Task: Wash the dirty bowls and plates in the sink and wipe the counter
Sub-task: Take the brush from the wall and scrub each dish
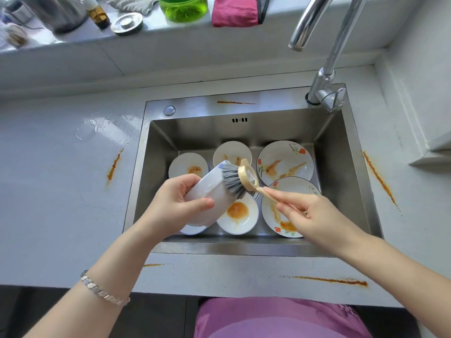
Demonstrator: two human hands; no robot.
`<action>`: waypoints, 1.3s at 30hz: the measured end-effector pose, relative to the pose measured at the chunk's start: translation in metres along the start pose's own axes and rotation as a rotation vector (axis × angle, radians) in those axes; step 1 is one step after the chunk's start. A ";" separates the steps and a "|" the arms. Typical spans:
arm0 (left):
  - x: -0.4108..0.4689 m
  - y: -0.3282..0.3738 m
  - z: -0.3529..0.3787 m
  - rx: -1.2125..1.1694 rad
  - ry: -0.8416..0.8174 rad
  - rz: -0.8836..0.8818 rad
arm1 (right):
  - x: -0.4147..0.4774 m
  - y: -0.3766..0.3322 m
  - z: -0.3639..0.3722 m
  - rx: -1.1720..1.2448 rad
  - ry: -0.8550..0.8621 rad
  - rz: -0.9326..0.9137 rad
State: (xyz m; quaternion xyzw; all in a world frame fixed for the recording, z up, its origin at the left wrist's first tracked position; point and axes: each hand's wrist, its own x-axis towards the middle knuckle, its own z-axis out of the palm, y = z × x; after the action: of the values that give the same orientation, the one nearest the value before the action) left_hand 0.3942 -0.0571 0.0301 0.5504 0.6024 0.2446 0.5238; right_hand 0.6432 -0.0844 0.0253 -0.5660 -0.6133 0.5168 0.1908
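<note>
Over the steel sink, my left hand grips a white bowl tilted on its side. My right hand holds the wooden handle of a dish brush, whose grey bristles press against the bowl's outer wall. Below in the sink lie several dirty dishes with orange sauce stains: a small bowl under the brush, two floral plates at the right, and two small bowls at the back.
Orange sauce streaks mark the grey counter at left, right and front. A water puddle lies left of the sink. The chrome tap rises at back right. Green detergent bottle and a pink cloth sit on the sill.
</note>
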 end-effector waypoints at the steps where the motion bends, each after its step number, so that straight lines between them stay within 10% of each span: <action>1: 0.000 0.000 0.001 0.010 -0.020 -0.002 | 0.005 0.005 -0.002 -0.015 0.010 0.041; 16: 0.004 0.001 0.006 -0.071 -0.032 0.008 | -0.004 0.006 -0.002 0.096 0.000 -0.007; 27: 0.014 0.011 0.003 -0.602 0.077 0.059 | 0.004 0.025 0.008 0.617 -0.022 0.392; 39: 0.014 0.012 0.016 -0.548 0.148 -0.053 | 0.018 0.023 -0.001 0.473 0.021 0.392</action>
State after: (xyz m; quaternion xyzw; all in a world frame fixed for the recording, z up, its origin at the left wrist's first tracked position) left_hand 0.4155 -0.0458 0.0301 0.3532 0.5646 0.4241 0.6137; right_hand 0.6505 -0.0717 0.0001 -0.6187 -0.3531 0.6664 0.2200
